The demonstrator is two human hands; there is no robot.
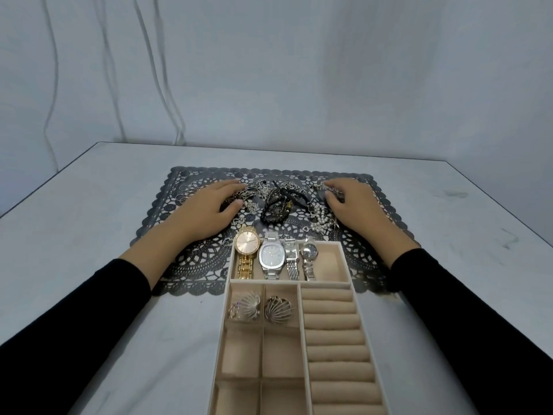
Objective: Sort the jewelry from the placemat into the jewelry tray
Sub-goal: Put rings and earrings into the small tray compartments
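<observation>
Both left hand (206, 209) and right hand (357, 209) rest fingers (226, 186) on jewelry (276, 202).

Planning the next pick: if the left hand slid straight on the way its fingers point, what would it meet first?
Probably the tangle of silver chains just ahead of the left hand; the black bead bracelets lie beyond.

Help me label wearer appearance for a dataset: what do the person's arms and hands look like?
Both arms wear plain black long sleeves, the left sleeve and right sleeve ending short of the wrists. The left hand and right hand are bare: no gloves, rings or bracelets show on them.
</observation>
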